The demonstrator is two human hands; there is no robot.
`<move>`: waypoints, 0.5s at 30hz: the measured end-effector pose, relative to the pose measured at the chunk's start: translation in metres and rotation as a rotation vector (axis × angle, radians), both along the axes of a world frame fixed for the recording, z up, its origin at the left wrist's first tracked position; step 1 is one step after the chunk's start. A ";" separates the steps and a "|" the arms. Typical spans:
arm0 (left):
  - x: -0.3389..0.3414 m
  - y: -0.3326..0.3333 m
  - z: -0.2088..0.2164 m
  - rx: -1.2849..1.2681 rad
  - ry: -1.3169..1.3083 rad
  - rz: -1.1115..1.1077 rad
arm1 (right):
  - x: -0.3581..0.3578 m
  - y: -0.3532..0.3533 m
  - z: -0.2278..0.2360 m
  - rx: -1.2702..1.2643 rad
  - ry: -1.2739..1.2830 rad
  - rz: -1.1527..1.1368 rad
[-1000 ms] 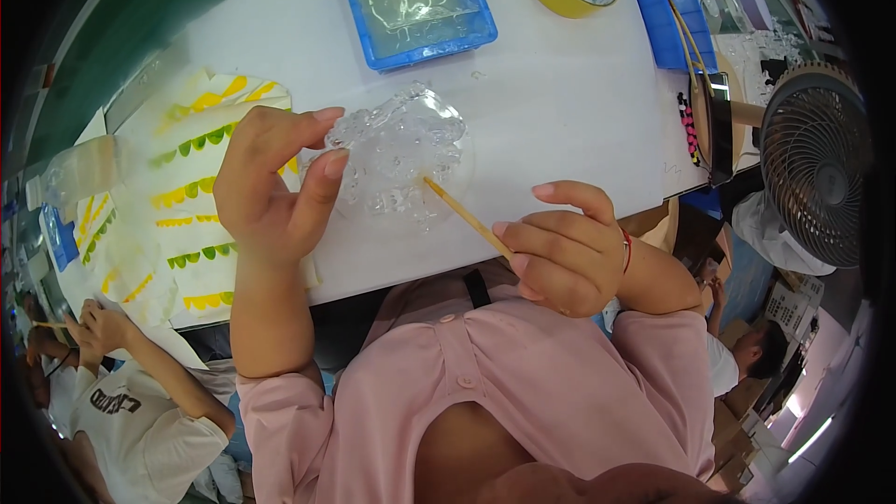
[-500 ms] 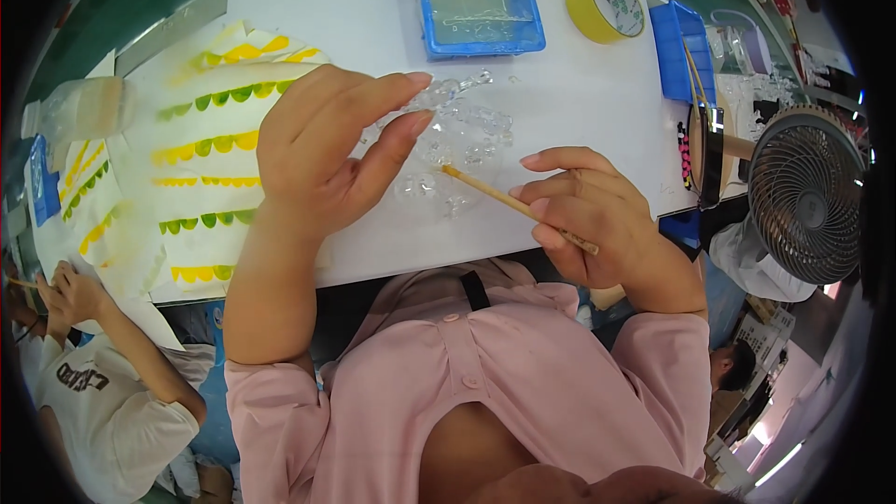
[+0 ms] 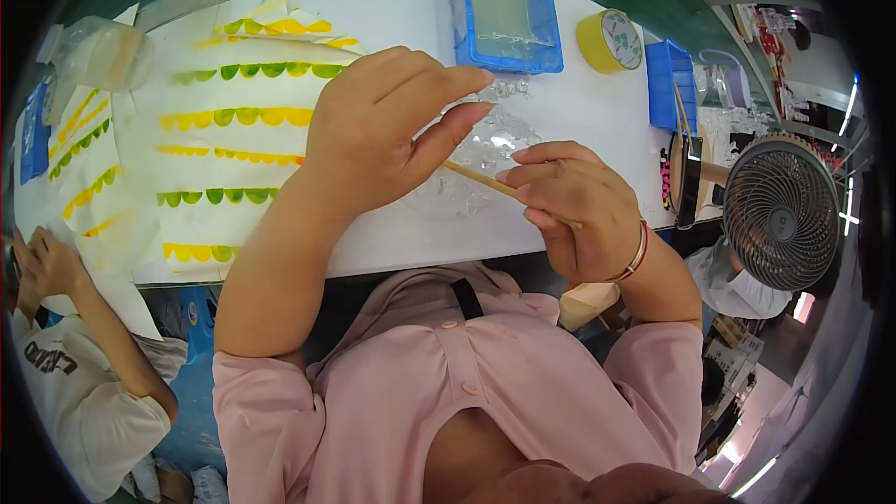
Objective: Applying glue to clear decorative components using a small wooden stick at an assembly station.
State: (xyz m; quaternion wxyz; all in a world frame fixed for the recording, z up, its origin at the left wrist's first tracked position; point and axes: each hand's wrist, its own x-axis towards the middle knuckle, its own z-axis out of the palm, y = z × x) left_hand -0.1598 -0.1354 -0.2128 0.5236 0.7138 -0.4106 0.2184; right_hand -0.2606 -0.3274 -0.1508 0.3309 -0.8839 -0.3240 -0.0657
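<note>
My left hand [image 3: 378, 126] is raised over the white tabletop, thumb and forefinger curved toward each other in a pinch. Whatever sits between those fingertips is too small or too clear to make out. In my right hand [image 3: 588, 210] a thin wooden stick [image 3: 483, 178] is gripped between thumb and fingers, its far end pointing left toward the left thumb. That tip is partly hidden behind the left hand. Beneath and between both hands lies a loose heap of clear, glassy pieces [image 3: 499, 135], partly covered by the hands.
Paper strips with yellow and green scallops [image 3: 247, 117] cover the left side. A blue tray [image 3: 509, 14] stands at the back beside a yellow tape roll [image 3: 609, 42]. Right of these are a blue bin [image 3: 671, 84] and a fan [image 3: 782, 215]. A co-worker's hands [image 3: 51, 261] are at far left.
The whole view has shifted, so the table items sit a little differently. Both hands keep their grips; the stick's tip, visible before over the clear pieces, is now closer to the left hand.
</note>
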 end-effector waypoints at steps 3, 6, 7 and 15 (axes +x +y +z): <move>0.001 0.000 -0.001 -0.007 0.011 -0.002 | 0.005 0.006 0.001 -0.005 -0.024 0.009; 0.002 0.000 -0.003 -0.024 0.016 -0.006 | 0.007 0.011 0.004 -0.007 -0.020 -0.014; 0.002 0.000 -0.003 -0.031 0.019 -0.017 | 0.008 0.012 0.005 -0.009 -0.020 -0.045; 0.001 0.002 -0.004 0.000 0.042 -0.001 | 0.006 0.021 0.010 -0.089 -0.094 -0.072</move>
